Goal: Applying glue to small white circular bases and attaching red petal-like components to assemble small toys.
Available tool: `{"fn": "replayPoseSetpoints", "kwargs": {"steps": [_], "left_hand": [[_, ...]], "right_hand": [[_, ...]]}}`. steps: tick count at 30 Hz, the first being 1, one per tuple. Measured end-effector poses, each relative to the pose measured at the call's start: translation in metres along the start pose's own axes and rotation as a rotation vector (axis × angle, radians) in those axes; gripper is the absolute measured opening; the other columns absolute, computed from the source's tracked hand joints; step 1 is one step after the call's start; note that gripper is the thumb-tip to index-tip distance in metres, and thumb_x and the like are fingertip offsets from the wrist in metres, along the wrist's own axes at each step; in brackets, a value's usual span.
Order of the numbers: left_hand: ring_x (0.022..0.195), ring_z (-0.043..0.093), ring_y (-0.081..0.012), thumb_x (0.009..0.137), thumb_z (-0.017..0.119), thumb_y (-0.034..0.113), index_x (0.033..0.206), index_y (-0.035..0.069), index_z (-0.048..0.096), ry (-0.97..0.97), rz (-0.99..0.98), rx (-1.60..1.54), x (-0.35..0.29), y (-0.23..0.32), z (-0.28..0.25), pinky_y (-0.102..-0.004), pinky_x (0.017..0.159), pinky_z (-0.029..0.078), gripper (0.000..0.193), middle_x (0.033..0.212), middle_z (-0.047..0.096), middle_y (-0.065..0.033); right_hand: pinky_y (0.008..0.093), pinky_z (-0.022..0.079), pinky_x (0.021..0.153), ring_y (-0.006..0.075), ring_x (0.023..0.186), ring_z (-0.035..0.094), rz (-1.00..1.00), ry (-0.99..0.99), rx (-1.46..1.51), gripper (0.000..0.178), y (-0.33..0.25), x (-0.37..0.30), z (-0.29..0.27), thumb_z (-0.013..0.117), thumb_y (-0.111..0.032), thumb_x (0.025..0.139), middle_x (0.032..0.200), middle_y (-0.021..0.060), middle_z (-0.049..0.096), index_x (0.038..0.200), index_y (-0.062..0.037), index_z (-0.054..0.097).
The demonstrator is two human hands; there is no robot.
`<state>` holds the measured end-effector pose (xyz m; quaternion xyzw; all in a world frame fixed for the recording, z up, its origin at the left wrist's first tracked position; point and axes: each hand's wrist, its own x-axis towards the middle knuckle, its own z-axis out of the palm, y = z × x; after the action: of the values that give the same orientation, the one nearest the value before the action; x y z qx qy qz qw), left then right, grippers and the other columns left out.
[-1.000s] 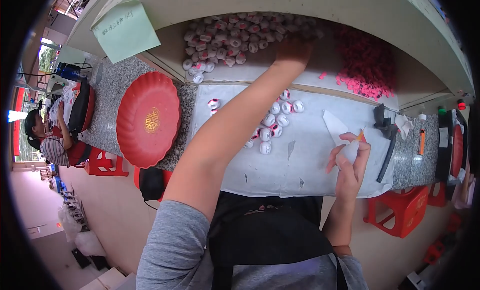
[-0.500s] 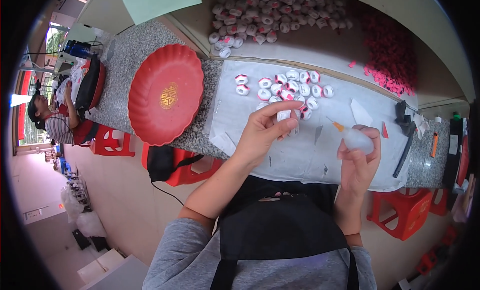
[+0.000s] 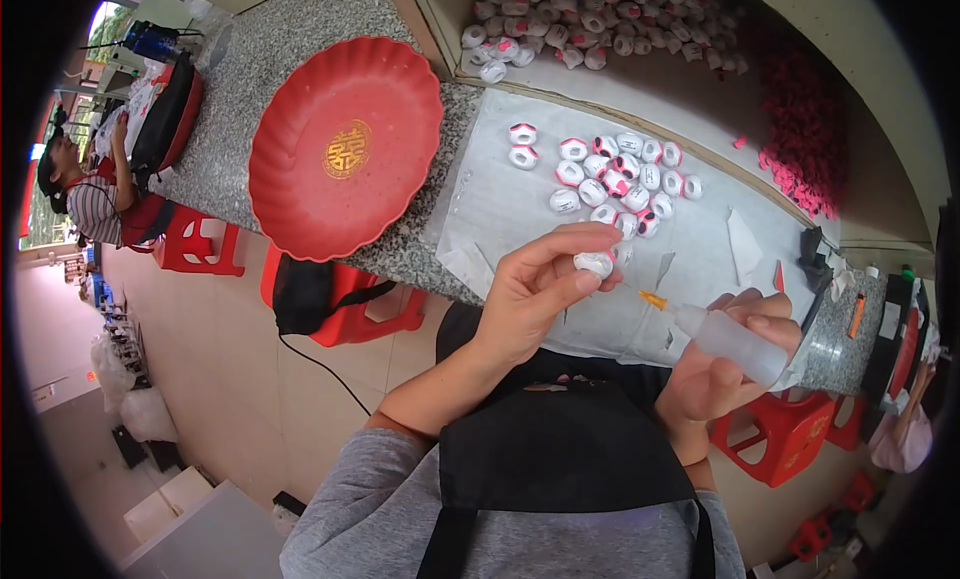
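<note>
My left hand pinches a small white ball-shaped piece with a bit of pink, between thumb and fingertips. My right hand is wrapped round a translucent squeeze bottle. The bottle is tilted, and its thin orange-yellow nozzle points toward the white piece, a short gap apart. Beyond my hands, several similar white pieces with pink or black parts lie grouped on a white sheet. Two more of them sit a little to the left.
A large red scalloped tray rests on the speckled counter at left. A shelf behind holds heaps of white pieces and small pink parts. An orange tool lies at right. Red stools stand below. Another person sits far left.
The bottle has swung round, so its side now shows and its nozzle is nearer the white piece. My left hand has lowered slightly with the piece. The whole view has shifted.
</note>
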<state>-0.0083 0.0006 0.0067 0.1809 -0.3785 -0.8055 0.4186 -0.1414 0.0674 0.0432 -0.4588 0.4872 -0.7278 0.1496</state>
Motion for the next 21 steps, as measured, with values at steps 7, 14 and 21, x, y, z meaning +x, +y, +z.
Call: {"fn": "replayPoseSetpoints", "kwargs": {"steps": [7, 14, 21], "left_hand": [[0.091, 0.049, -0.0184, 0.074, 0.051, 0.004, 0.100, 0.004, 0.047, 0.032, -0.055, -0.078, -0.0022, 0.0027, 0.0009, -0.0317, 0.074, 0.043, 0.027, 0.106, 0.045, -0.0140], [0.092, 0.049, -0.0188, 0.072, 0.050, -0.002, 0.099, 0.002, 0.046, -0.002, 0.059, -0.004, -0.0032, -0.0013, 0.0005, -0.0340, 0.079, 0.043, 0.028, 0.104, 0.046, -0.0160], [0.092, 0.050, -0.0198, 0.072, 0.049, -0.005, 0.104, -0.003, 0.040, 0.037, 0.075, 0.101, -0.0028, -0.0026, 0.0051, -0.0357, 0.080, 0.043, 0.033, 0.102, 0.048, -0.0172]], "right_hand": [[0.0198, 0.031, 0.048, 0.0103, 0.057, 0.037, -0.147, -0.061, -0.081, 0.039, 0.0000, -0.0041, 0.0006, 0.061, -0.035, 0.067, 0.073, 0.0035, 0.036, 0.086, -0.0065, 0.041], [0.0220, 0.041, 0.047, 0.0132, 0.060, 0.047, -0.136, -0.118, 0.032, 0.041, -0.0051, -0.0015, 0.0000, 0.072, -0.018, 0.058, 0.077, 0.0046, 0.043, 0.085, -0.0054, 0.045], [0.0185, 0.033, 0.048, 0.0087, 0.054, 0.038, -0.093, -0.087, -0.089, 0.039, -0.0073, -0.0046, -0.0014, 0.067, -0.032, 0.063, 0.071, 0.0018, 0.038, 0.080, -0.0089, 0.041]]}}
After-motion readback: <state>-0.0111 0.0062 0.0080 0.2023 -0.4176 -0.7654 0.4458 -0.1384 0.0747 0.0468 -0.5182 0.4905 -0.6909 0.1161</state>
